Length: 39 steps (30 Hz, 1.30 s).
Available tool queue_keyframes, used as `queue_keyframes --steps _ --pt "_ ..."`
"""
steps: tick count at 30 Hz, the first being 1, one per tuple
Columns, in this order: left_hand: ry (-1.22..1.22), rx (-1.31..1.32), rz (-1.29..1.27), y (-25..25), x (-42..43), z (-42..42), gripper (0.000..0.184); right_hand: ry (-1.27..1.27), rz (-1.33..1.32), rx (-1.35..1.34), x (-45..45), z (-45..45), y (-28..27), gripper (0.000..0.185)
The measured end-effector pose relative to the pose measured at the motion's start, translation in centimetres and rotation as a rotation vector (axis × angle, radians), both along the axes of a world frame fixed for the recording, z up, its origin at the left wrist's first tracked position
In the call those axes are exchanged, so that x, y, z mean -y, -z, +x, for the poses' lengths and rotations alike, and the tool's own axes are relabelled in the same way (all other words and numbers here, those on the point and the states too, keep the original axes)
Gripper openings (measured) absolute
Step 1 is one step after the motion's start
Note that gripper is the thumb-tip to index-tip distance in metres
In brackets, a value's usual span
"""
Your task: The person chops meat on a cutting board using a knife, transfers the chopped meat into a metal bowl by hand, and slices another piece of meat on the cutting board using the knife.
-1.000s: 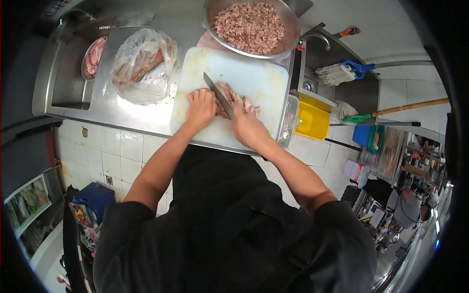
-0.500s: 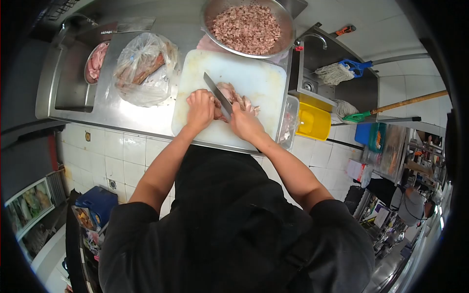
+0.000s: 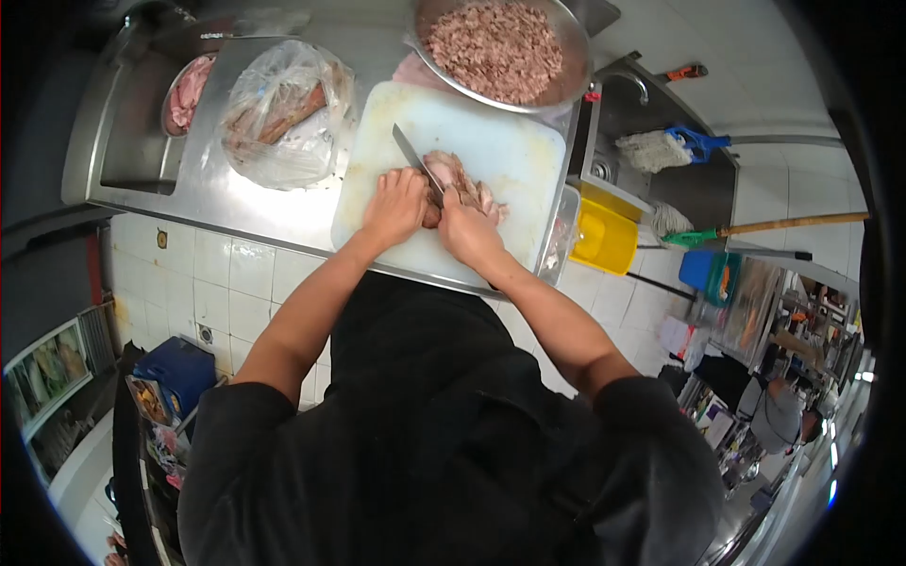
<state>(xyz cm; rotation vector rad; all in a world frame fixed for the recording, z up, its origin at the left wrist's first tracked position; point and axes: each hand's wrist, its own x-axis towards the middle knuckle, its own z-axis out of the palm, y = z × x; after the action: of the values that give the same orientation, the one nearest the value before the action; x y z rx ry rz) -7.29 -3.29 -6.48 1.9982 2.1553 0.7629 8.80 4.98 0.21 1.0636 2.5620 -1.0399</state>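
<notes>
A white cutting board [image 3: 524, 156] lies on the steel counter in the middle of the head view. My right hand [image 3: 470, 233] is closed round the handle of a knife [image 3: 408, 146], its blade pointing up and left. With curled fingers, my left hand [image 3: 396, 206] presses on a brown piece of meat [image 3: 431, 216] left of the blade; most of that piece is hidden by the hand and the knife. Cut pale and brown meat [image 3: 462, 179] lies in a loose heap along the blade's right side.
Beyond the board stands a metal bowl [image 3: 582, 66] of chopped meat. A clear plastic bag [image 3: 293, 156] with meat is at left, near a sink [image 3: 137, 170] holding a bowl of pink meat. At right are a clear container [image 3: 559, 241], a yellow bin [image 3: 613, 245], mops and another person [image 3: 779, 415].
The view has shifted slightly. My left hand's fingers look flatter on the meat, and the knife remains in my right hand beside the cut heap.
</notes>
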Motion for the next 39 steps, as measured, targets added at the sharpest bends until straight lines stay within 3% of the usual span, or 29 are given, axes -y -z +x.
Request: queue_keyframes --steps 2,5,9,15,18,20,22,27,29,34,39 --pt "-0.020 -0.014 -0.022 0.0 0.1 0.0 0.022 0.015 0.046 -0.034 -0.2 -0.3 0.4 0.025" --pt "-0.037 -0.017 0.047 0.6 0.1 0.1 0.021 -0.102 0.081 -0.025 -1.4 2.1 -3.5 0.025" --pt "-0.033 -0.002 0.051 0.5 0.1 0.0 0.021 -0.098 -0.057 0.066 -0.9 3.7 -6.3 0.025" --pt "-0.005 -0.029 0.020 0.4 0.3 -0.3 0.019 -0.044 0.004 0.001 -0.6 0.0 0.5 0.028" --pt "0.025 0.105 0.057 -0.1 -0.3 -0.5 0.017 -0.026 0.097 -0.100 -0.5 0.8 1.5 0.027" --pt "-0.068 0.280 0.225 -0.7 0.7 -0.3 0.016 -0.043 0.140 -0.147 0.2 1.7 1.9 0.026" --pt "-0.084 0.308 0.186 -1.0 2.2 -0.7 0.016 -0.023 0.023 -0.065 0.7 2.9 0.6 0.026" --pt "-0.059 0.387 0.154 -1.8 2.8 -1.1 0.015 0.014 0.069 0.016 1.3 4.0 -0.8 0.027" --pt "-0.032 0.305 0.147 -2.0 2.3 -1.1 0.015 -0.005 0.115 0.003 1.3 4.2 -1.5 0.027" --pt "-0.003 0.235 0.142 -1.6 2.0 -1.0 0.015 -0.124 0.054 0.173 2.3 4.3 -7.8 0.021" --pt "-0.007 0.218 0.158 -1.0 2.0 -0.7 0.014 -0.132 0.041 0.211 2.8 3.7 -6.8 0.020"
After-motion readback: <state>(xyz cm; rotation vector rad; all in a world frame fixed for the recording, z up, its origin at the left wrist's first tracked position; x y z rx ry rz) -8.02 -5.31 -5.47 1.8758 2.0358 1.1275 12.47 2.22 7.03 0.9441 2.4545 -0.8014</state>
